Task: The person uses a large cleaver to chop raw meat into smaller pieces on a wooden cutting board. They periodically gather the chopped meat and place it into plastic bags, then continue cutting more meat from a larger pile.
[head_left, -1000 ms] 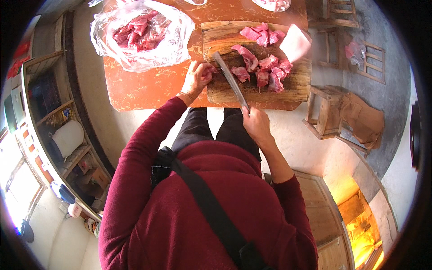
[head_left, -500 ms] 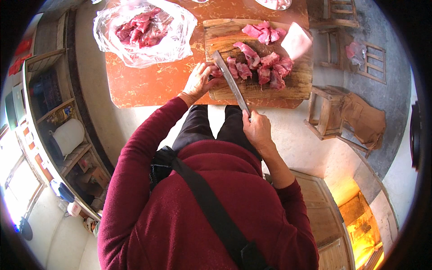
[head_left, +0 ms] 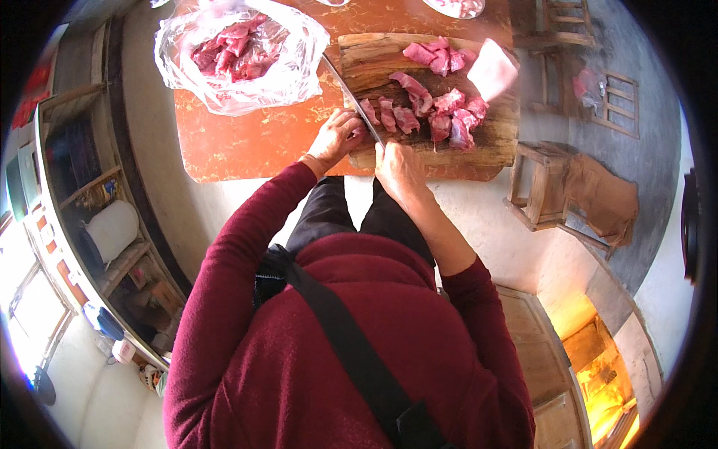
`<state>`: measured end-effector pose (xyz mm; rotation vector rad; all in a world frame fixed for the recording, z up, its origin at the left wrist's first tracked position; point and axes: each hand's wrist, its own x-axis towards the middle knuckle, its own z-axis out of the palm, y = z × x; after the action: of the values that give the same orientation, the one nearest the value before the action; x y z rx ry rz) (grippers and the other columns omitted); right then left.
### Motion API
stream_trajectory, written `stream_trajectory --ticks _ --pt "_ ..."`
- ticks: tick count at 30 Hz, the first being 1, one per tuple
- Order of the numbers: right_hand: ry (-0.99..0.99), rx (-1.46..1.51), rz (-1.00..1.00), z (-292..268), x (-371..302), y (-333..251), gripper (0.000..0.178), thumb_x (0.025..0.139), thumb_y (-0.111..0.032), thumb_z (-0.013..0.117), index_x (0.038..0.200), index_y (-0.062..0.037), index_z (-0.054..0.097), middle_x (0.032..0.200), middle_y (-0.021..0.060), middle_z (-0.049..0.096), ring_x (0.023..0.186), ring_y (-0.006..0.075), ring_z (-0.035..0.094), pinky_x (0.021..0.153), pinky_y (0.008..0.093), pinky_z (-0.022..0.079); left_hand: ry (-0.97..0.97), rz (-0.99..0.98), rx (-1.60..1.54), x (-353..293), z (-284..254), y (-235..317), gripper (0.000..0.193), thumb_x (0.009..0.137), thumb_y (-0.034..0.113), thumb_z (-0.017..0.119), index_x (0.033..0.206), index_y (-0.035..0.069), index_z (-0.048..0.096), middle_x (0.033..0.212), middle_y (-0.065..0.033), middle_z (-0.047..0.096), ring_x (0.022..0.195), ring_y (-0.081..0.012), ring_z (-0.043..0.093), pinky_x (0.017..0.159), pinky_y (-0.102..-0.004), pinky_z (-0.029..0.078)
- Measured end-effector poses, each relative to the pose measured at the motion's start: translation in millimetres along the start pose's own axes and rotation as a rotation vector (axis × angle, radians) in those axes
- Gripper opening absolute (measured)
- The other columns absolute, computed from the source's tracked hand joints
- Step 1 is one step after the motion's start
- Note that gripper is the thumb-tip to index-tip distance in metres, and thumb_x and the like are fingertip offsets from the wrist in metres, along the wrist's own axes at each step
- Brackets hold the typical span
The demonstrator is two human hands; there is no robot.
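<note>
My right hand (head_left: 402, 170) grips the handle of a long knife (head_left: 350, 96), whose blade slants away to the far left over the wooden cutting board (head_left: 449, 159). Fingers curled, my left hand (head_left: 335, 141) presses on a small piece of meat (head_left: 357, 133) at the board's left edge, just left of the blade. To the blade's right lie cut strips of raw meat (head_left: 387, 114). Several more red meat chunks (head_left: 455, 112) are heaped mid-board, with pinker pieces (head_left: 437, 55) behind them. A pale slab, apparently fat or skin (head_left: 493, 69), rests at the far right of the board.
An open clear plastic bag (head_left: 299, 82) of raw meat stands on the red-brown table (head_left: 217, 146) at the far left. A bowl (head_left: 455, 6) sits at the far edge. Wooden stools (head_left: 540, 187) are at the right; shelves (head_left: 112, 187) line the left.
My right hand has brought the knife to the left, and its tip now reaches farther away, past the board's left edge. My left hand stays nearly in place, by the meat piece.
</note>
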<state>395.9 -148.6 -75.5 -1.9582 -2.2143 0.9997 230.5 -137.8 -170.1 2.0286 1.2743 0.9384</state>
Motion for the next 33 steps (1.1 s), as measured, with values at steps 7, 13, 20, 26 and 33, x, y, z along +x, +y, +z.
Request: stream_trajectory --ticks 7,13,20,26,33 --pt "0.011 0.05 0.006 -2 -36 44 0.033 0.088 -0.027 0.05 0.072 0.0 0.059 0.066 0.0235 0.06 0.065 0.041 0.06 0.061 0.0495 0.047 0.071 -0.277 0.083 6 7 3 0.021 0.067 0.003 0.062 0.084 0.004 0.051 0.08 -0.0126 0.051 0.077 -0.0327 0.052 0.07 -0.0402 0.046" --pt "0.087 0.015 0.148 -19 -67 71 0.036 0.089 -0.029 0.05 0.072 0.0005 0.058 0.063 0.0242 0.058 0.062 0.0421 0.058 0.057 0.0508 0.045 0.11 -0.481 -0.089 23 17 22 0.02 0.07 0.002 0.058 0.089 0.003 0.053 0.084 -0.0143 0.052 0.077 -0.0315 0.056 0.067 -0.0384 0.048" --pt "0.009 0.077 0.173 -22 -72 71 0.035 0.089 -0.029 0.049 0.074 0.0012 0.058 0.064 0.0245 0.058 0.063 0.0426 0.058 0.059 0.0503 0.046 -0.037 -0.182 0.171 35 26 27 0.025 0.067 0.008 0.063 0.091 0.005 0.057 0.093 -0.0132 0.055 0.089 -0.0332 0.053 0.077 -0.0406 0.046" --pt "0.089 0.05 0.102 -3 -54 63 0.031 0.089 -0.026 0.05 0.074 0.0002 0.057 0.067 0.023 0.059 0.064 0.0412 0.059 0.06 0.0488 0.047 -0.218 -0.004 0.099 19 32 23 0.018 0.063 0.003 0.064 0.08 0.004 0.058 0.096 -0.0108 0.056 0.093 -0.033 0.052 0.08 -0.0404 0.045" --pt "0.194 0.204 0.144 -15 -53 70 0.038 0.089 -0.031 0.05 0.067 0.0002 0.055 0.06 0.0226 0.056 0.059 0.0419 0.056 0.055 0.0495 0.044 -0.109 -0.022 -0.048 43 21 46 0.02 0.079 0.012 0.064 0.098 0.007 0.063 0.083 -0.0113 0.06 0.076 -0.0294 0.059 0.069 -0.0384 0.047"
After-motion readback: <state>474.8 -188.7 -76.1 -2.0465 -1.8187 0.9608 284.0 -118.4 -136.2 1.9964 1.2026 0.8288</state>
